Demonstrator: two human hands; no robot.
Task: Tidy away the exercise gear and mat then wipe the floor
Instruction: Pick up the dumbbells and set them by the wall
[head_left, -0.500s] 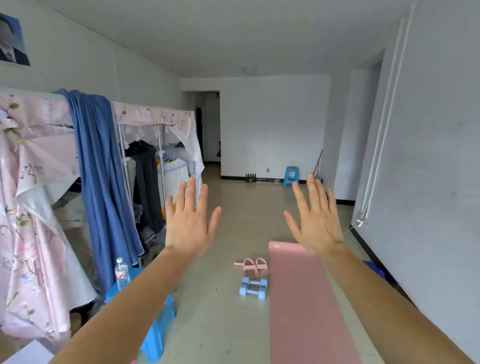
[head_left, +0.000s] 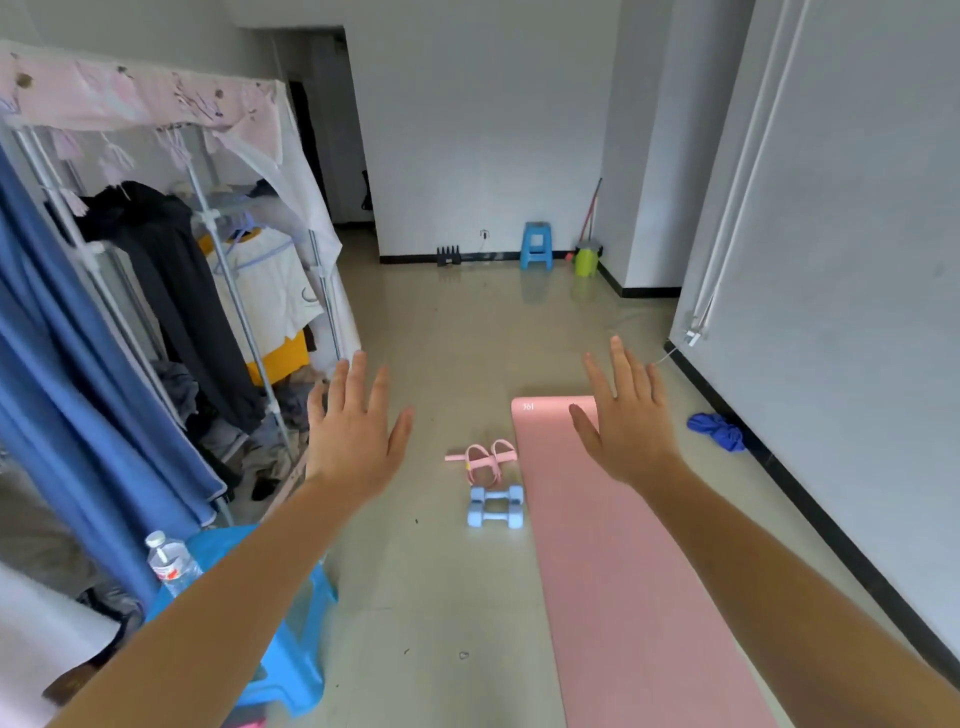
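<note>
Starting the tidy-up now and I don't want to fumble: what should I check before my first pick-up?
1. Hands free: left hand and right hand are open, holding nothing. Ok.
2. Dumbbells reachable: both lie side by side on the floor, just left of the mat. Ok.
3. Resistance band clear of the dumbbells: it lies just beyond them, contact unclear. Cannot tell.
4. Mat bare for rolling: the visible part carries nothing, but its near end is out of frame. Cannot tell.
5. Wiping cloth at hand: a blue cloth lies on the floor right of the mat. Ok.
</note>
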